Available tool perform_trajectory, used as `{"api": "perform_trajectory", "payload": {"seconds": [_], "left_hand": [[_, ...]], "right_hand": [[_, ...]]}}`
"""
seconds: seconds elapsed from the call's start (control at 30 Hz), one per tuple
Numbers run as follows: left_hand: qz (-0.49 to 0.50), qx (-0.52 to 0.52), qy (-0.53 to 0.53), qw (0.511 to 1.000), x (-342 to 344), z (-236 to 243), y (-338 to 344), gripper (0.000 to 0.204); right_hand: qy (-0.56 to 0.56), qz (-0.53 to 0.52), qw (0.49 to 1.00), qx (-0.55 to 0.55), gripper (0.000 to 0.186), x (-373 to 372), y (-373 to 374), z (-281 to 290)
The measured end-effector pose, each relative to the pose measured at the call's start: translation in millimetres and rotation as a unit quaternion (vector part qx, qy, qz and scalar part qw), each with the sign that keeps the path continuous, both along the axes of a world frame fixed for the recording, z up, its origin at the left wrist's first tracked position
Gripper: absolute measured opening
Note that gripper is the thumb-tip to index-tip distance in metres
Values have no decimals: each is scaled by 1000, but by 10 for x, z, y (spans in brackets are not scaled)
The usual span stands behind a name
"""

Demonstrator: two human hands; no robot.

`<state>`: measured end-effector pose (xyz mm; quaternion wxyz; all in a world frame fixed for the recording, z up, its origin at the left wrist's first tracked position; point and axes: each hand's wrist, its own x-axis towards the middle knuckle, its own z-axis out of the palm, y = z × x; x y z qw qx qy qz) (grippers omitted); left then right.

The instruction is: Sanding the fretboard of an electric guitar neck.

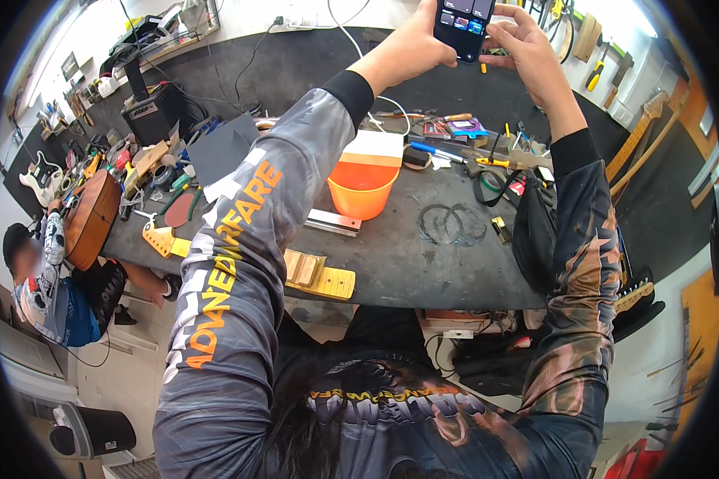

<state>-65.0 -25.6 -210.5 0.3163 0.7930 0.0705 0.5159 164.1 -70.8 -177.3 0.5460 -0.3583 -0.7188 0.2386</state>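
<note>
Grey sleeves with orange lettering fill the lower part of the view, and both my arms reach up and away over the dark workbench. Up at the bench's far edge my left hand is wrapped around the left side of a dark phone, fingers closed on it, screen lit and facing me. My right hand holds the phone's right side, fingers curled at its edge, thumb lying close to the screen. The phone is raised clear of the bench, between my two hands.

Below my left forearm an orange bucket stands near the middle of the bench, with a pale wooden block just behind it. At the near edge lies a yellow fretboard piece. A coil of thin wire rests to the right of the bucket, and loose hand tools are scattered toward the far right corner. Beyond the left end of the bench another person sits holding a brown acoustic guitar.
</note>
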Motion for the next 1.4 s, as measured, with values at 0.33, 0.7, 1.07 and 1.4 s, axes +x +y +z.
{"api": "perform_trajectory", "payload": {"seconds": [0.33, 0.7, 1.07, 1.4], "left_hand": [[0, 11, 9, 1000, -27, -65, 19, 122], [12, -66, 34, 997, -28, -19, -73, 91], [-2, 81, -33, 996, 32, -192, 211, 107], [7, 11, -21, 1000, 44, -133, 93, 110]], "right_hand": [[7, 26, 1000, 1, 32, 21, 68, -58], [-2, 11, 1000, 7, 35, -1, 60, -63], [1, 31, 1000, 0, 33, -34, 60, -94], [9, 30, 1000, 0, 32, -18, 76, -117]]}}
